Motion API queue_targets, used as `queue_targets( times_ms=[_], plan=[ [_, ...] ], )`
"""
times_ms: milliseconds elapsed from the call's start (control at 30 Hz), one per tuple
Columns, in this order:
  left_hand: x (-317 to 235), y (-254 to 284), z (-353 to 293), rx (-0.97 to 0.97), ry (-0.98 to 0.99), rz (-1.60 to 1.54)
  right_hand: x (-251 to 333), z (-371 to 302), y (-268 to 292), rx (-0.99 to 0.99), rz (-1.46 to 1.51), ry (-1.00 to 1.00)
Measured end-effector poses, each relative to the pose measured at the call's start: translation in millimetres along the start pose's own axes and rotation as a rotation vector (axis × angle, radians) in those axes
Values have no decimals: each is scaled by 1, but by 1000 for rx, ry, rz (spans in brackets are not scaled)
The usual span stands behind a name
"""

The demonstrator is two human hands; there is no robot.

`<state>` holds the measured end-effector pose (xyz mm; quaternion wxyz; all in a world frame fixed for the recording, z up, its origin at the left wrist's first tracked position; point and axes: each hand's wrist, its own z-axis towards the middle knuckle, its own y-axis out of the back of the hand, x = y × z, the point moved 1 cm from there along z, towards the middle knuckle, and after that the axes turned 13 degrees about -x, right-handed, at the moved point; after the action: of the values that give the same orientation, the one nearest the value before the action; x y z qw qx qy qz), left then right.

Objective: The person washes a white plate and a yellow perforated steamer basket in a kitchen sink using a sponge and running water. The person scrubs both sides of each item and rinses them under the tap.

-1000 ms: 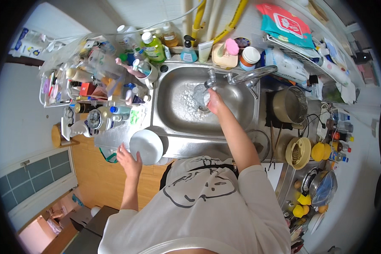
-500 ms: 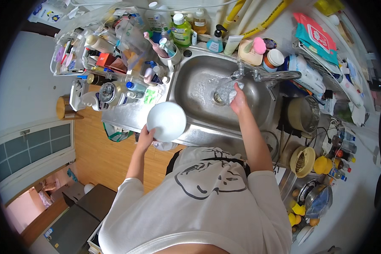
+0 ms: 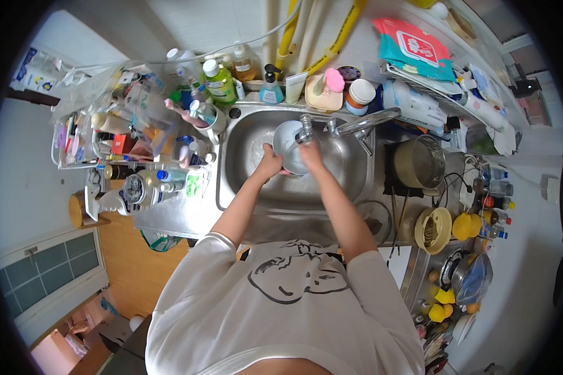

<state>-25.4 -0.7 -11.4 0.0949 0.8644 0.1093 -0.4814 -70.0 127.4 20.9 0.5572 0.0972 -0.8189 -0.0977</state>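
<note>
A white plate (image 3: 284,137) is held tilted inside the steel sink (image 3: 233,181), under the end of the tap (image 3: 305,128). My left hand (image 3: 269,165) grips it at its lower left edge, with fingertips showing beneath the near rim. Over the plate's right side is my right hand (image 3: 310,156), just below the tap's mouth. Motion blurs its fingers, and I cannot make out what is in them. The white textured cloth seen earlier does not show clearly now.
Behind the sink stand a blue soap pump bottle (image 3: 271,87), a green bottle (image 3: 219,82) and a soap dish (image 3: 324,99). A mug with toothbrushes (image 3: 210,125) is at the left rim. To the right sits a metal pot (image 3: 419,162).
My left hand has brought the plate from the counter at the left into the sink. My right hand has come across to meet it under the tap.
</note>
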Motion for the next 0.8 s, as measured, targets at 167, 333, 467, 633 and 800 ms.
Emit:
queue_targets(
  times_ms=[167,333,467,633,800],
  plan=[
    [12,21,13,73,34,-35,-35,-1,-16,641,-298,47],
    [0,15,-6,145,139,-15,-48,11,-17,276,-660,360],
    [-15,27,2,136,152,-50,-88,21,-29,821,-188,70],
    [-20,17,-10,144,264,-108,-47,5,-33,232,-433,115],
    [-8,39,-1,185,174,-132,-16,-3,-9,564,-680,385]
  ],
)
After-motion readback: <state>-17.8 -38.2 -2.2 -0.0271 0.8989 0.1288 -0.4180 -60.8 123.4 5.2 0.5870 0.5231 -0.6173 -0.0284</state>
